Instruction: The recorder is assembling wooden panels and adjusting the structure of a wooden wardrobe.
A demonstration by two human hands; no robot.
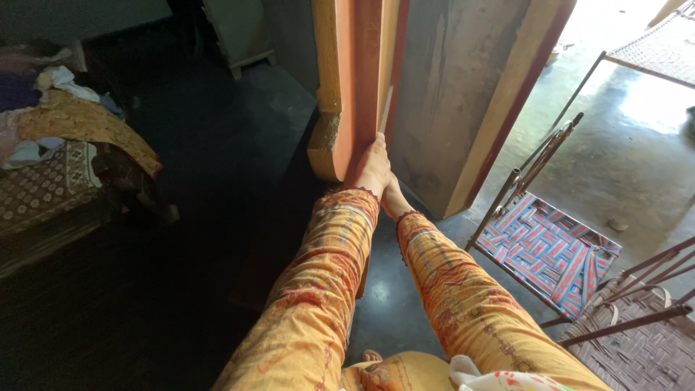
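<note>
Two sleeves of orange patterned cloth run up from the bottom of the view, your arms stretched side by side toward the edge of an orange-painted door (358, 80). Your left hand (373, 168) lies flat against the lower part of that door edge, fingers extended upward and pressed to the wood rather than curled round anything. Your right hand (394, 197) sits just beneath and behind it, mostly hidden by the left wrist, so you cannot tell whether its fingers are spread or closed; it seems to touch the same edge. The door stands upright, its long axis vertical and leaning slightly in the frame, its narrow edge turned toward you. It rises above your fingertips to the top of the view, with a thin pale strip (386, 108) running up the edge just above the left fingers. Its paint is a worn orange-red, with a yellower chipped block (326, 145) at its left side. Just to the right stands a grey concrete doorpost (452, 94) with a tan and red border. Right of your arms, a folding cot (546, 250) with a red and blue woven seat lies on the wet-looking floor. Far left, heaped clothes (65, 116) rest on a patterned bed (40, 188) in the dark room.
</note>
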